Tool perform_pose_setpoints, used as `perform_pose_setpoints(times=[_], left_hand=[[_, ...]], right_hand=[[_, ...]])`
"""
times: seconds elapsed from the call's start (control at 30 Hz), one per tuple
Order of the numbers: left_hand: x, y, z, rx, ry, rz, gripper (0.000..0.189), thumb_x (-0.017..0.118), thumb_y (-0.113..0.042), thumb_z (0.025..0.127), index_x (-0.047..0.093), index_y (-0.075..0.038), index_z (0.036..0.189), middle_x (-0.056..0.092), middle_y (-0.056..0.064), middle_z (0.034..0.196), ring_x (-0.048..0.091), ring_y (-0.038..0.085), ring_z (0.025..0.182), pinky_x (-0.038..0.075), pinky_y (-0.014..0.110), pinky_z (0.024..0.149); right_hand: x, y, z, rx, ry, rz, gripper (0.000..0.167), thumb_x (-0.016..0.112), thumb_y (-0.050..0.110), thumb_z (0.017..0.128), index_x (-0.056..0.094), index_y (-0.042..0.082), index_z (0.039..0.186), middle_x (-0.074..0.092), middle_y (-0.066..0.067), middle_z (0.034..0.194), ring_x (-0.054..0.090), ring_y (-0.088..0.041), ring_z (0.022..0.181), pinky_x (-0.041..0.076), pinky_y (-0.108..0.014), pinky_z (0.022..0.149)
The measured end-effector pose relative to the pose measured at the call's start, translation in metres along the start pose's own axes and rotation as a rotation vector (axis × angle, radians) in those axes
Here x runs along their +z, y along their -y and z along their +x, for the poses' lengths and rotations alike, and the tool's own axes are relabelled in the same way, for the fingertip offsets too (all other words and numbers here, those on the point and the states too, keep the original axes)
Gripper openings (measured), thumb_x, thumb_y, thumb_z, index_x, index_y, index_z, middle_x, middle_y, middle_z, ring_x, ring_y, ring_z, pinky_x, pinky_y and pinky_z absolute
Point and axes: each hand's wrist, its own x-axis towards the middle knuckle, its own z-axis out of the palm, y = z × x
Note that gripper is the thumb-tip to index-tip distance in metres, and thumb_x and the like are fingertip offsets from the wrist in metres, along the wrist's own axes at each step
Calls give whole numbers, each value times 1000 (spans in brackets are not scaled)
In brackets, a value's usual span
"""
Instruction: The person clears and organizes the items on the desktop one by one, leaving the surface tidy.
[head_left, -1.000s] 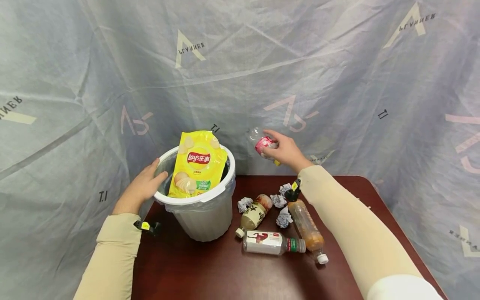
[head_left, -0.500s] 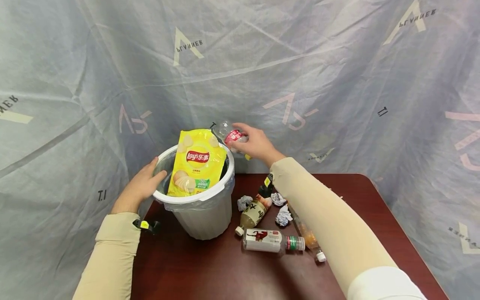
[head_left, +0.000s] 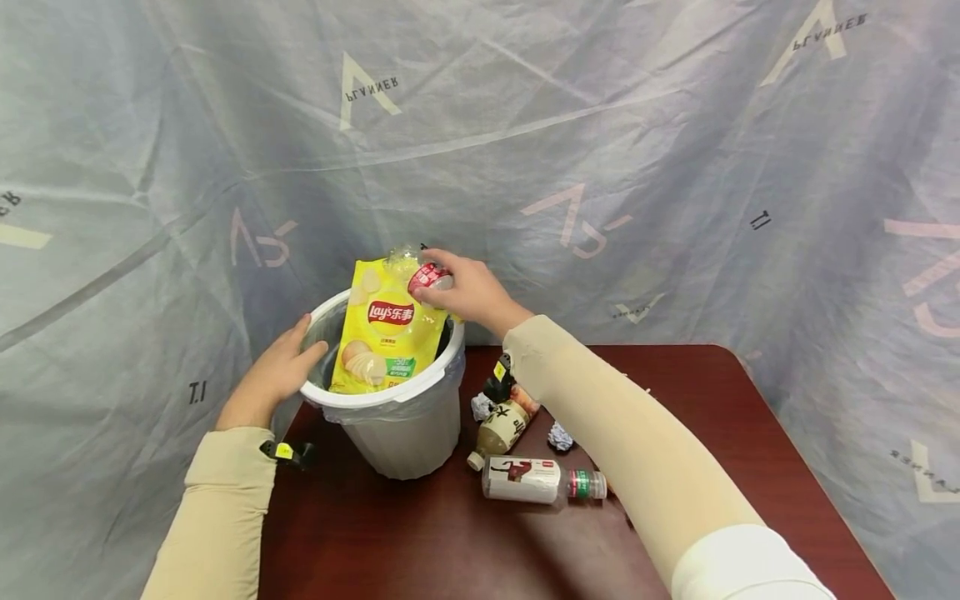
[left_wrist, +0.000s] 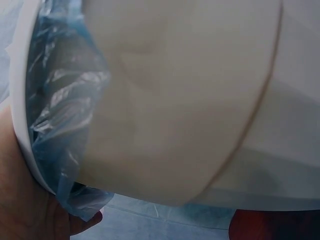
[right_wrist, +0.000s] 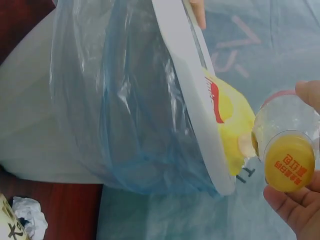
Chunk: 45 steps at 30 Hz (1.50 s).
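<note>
Fingers of the right hand curl round a clear bottle above the bin; left hand grips its rim. Chip bag already inside — three bottles and paper wads remain on the desk below.

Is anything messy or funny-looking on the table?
Yes. Two bottles lie tipped on their sides on the table beside the bin, with crumpled paper balls scattered near them. The chip bag pokes up out of the bin instead of sitting down inside.
</note>
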Motion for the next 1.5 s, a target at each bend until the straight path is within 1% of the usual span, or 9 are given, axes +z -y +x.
perform_pose_setpoints(times=[0.2,0.33,0.47,0.63,0.83,1.0,1.1,1.37,1.5], left_hand=[[-1,-2,-1,-8,3,-11,79,29,-54,105,-6,-12,162,7,34,163,11,57,147,17,73,113],[0,-1,-1,-3,-4,-18,78,29,-52,105,-5,-13,163,6,33,163,11,56,147,16,73,113],[0,-1,-1,20,-14,-14,76,30,-50,106,-3,-12,163,7,32,164,10,56,147,14,72,114],[-1,0,-1,30,-19,-8,77,30,-51,106,-2,-11,163,8,32,164,11,56,147,14,71,115],[-1,0,-1,31,-13,-3,77,29,-53,106,-3,-12,163,8,33,163,12,56,147,15,72,114],[-1,0,-1,26,-13,-9,77,30,-51,106,-3,-12,163,8,32,164,11,56,147,15,72,114],[-1,0,0,21,-12,-16,78,30,-52,106,-3,-12,163,8,32,164,11,56,147,15,72,114],[-2,1,0,33,-18,-18,78,29,-53,105,-3,-11,163,8,33,163,12,56,147,16,72,114],[-1,1,-2,23,-9,-20,77,29,-52,106,-4,-12,163,7,34,163,11,57,146,16,73,113]], right_hand=[[6,7,-1,6,-37,22,75,70,53,91,40,30,157,51,-9,145,59,-25,121,52,-44,97],[6,9,-4,-14,-73,32,73,65,57,94,37,33,157,43,-10,151,58,-28,124,53,-47,95],[4,7,-6,-32,-85,36,68,61,57,96,39,35,156,43,-8,151,58,-24,123,55,-42,92],[0,-4,-9,-46,-95,65,66,59,56,97,41,32,155,43,-9,150,57,-25,124,55,-42,92],[-8,-26,-12,-28,-144,47,65,60,56,97,41,34,155,46,-6,147,57,-26,124,55,-43,91],[-21,-47,-21,-12,-156,42,65,62,51,97,41,32,155,49,-10,144,56,-33,124,53,-46,93],[-31,-61,-28,7,-162,3,65,62,50,98,40,31,156,50,-12,144,56,-31,122,52,-47,95],[-54,-110,-59,69,-180,-23,64,64,46,98,41,31,155,53,-11,143,58,-29,120,52,-49,96],[-60,-138,-79,80,-174,-32,64,65,43,98,42,26,155,53,-13,141,58,-33,119,53,-50,95]])
